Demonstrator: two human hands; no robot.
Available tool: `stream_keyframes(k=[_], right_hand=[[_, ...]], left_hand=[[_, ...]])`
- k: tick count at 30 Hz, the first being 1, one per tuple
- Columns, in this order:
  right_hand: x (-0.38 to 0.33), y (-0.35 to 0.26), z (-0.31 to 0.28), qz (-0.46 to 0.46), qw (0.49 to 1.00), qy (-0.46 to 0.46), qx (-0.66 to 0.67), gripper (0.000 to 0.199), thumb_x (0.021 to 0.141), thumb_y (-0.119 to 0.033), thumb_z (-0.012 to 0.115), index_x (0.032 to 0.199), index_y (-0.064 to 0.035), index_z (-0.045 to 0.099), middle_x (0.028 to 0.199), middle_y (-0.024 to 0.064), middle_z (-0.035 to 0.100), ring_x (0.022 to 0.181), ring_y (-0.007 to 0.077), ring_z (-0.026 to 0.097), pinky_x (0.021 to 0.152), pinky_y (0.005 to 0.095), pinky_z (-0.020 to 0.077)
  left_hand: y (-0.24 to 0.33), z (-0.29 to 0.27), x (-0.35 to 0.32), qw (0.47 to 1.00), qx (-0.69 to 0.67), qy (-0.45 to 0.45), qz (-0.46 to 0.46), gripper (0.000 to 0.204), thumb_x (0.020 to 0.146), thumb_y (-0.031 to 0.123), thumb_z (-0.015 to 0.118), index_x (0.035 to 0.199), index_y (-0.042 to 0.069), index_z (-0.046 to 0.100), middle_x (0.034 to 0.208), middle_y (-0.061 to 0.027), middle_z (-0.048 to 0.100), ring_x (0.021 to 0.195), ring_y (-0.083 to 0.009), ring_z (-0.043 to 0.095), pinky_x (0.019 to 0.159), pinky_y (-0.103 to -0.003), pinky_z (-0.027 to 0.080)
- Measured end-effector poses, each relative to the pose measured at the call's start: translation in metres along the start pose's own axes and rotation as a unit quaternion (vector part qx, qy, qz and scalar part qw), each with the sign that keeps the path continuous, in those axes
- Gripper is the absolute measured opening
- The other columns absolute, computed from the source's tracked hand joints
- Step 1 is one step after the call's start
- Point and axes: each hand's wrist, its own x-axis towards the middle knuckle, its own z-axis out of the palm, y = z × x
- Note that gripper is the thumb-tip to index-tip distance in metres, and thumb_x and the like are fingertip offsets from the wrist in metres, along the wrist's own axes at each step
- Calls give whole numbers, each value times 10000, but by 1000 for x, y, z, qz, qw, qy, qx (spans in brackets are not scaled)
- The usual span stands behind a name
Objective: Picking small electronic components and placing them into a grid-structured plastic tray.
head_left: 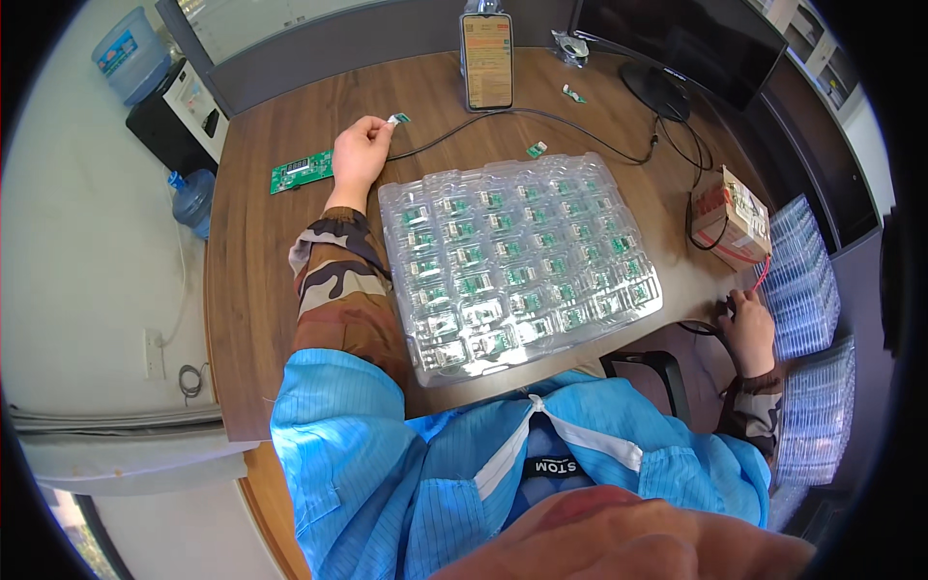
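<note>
My left hand is closed in a pinch near the far left of the desk, with a small green circuit board at its fingertips. Beside that wrist lies a larger green circuit board with a dark display on it. A clear plastic tray full of small green boards takes up the middle of the desk. At the right edge my right hand is curled around something dark, mostly hidden by the fingers. A red wire and a black cable run close to it, below a taped cardboard box.
A phone stands upright at the back, with a black cable crossing the desk in front. Small boards lie loose beyond the tray. A monitor stands back right; stacked clear trays rise beside my right arm.
</note>
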Motion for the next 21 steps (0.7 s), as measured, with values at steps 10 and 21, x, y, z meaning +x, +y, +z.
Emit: stream_keyframes(k=[10,21], right_hand=[[17,8,53,64,996,-17,-60,114,751,-34,448,849,-38,506,855,121,477,635,309,535,562,386,446],[14,31,66,-19,998,-26,60,104,761,-14,407,847,1,464,851,156,471,623,341,532,595,409,445]], left_hand=[[-1,-1,-4,1000,9,2,-9,170,759,239,572,761,76,622,627,4,569,551,-149,498,522,-266,399],[-2,-2,-2,1000,10,-6,-11,182,761,237,562,764,65,622,619,-4,570,548,-161,499,525,-281,403]])
